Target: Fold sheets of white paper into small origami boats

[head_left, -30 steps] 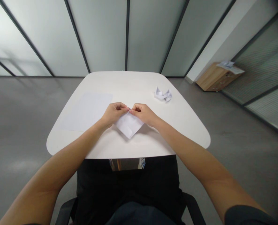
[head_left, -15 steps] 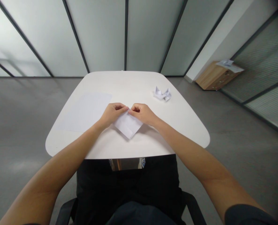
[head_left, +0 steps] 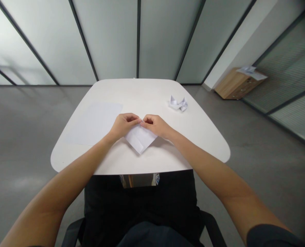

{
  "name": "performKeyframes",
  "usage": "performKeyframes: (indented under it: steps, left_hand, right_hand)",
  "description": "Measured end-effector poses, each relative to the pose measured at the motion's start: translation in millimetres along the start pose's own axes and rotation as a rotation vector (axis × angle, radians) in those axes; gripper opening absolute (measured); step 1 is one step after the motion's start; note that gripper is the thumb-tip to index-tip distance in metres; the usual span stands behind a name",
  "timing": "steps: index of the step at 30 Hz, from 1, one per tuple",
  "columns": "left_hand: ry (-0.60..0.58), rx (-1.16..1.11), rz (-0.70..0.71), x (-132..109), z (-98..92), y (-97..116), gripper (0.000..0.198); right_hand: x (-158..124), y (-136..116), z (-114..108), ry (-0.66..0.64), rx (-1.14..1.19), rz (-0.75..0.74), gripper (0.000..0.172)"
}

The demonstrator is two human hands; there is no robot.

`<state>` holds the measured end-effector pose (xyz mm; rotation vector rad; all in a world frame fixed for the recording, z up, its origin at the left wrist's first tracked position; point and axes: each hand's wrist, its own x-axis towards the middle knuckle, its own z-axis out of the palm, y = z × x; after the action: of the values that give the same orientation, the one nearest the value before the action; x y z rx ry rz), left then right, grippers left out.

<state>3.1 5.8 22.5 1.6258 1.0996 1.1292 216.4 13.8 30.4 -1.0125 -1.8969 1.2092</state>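
1. The white table [head_left: 193,144] is smooth and bare around the work. My guess is the paper can skate on it if one side gets pushed harder than the other.
2. The flat sheet [head_left: 93,123] lies just left of the left forearm. An elbow swing could drag it toward the table edge.
3. The folded paper [head_left: 140,139] lies on the table right in front of the person, with one point aimed back at them. The left hand [head_left: 122,125] and right hand [head_left: 156,125] both pinch its far corner, fingertips almost meeting. If the pinch is uneven, the crease probably goes crooked or the corner tears.
4. The little folded paper shape [head_left: 178,103] sits well apart to the far right, so it's likely safe.
5. Containers: there's only the wooden cabinet [head_left: 232,84] on the floor by the wall. Its front is shut, so I can't tell what's inside. Loose papers [head_left: 251,72] lie on top.
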Motion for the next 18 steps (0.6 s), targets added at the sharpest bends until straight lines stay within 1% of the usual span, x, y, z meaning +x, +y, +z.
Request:
performKeyframes:
  steps: [4, 9, 11, 15, 18]
  left_hand:
    - [-0.026, -0.072, -0.034, 0.1, 0.4, 1.5, 0.035]
    - [-0.015, -0.164, -0.108, -2.7, 3.9, 7.7, 0.030]
    - [-0.013, -0.201, -0.139, -3.5, 4.6, 9.6, 0.030]
    - [-0.022, -0.281, -0.170, -3.8, 6.1, 10.4, 0.030]
    - [-0.009, -0.321, -0.204, -4.0, 9.6, 9.7, 0.033]
  right_hand:
    - [0.1, 1.4, -0.7, 0.025, -0.035, -0.024, 0.031]
    - [-0.2, 1.6, -1.0, 0.024, -0.090, -0.045, 0.028]
    - [-0.3, 0.4, -0.6, 0.018, -0.120, -0.050, 0.031]
    - [1.1, -0.9, 0.5, 0.026, -0.156, -0.050, 0.042]
    - [2.7, -0.6, 0.7, 0.038, -0.163, -0.052, 0.043]
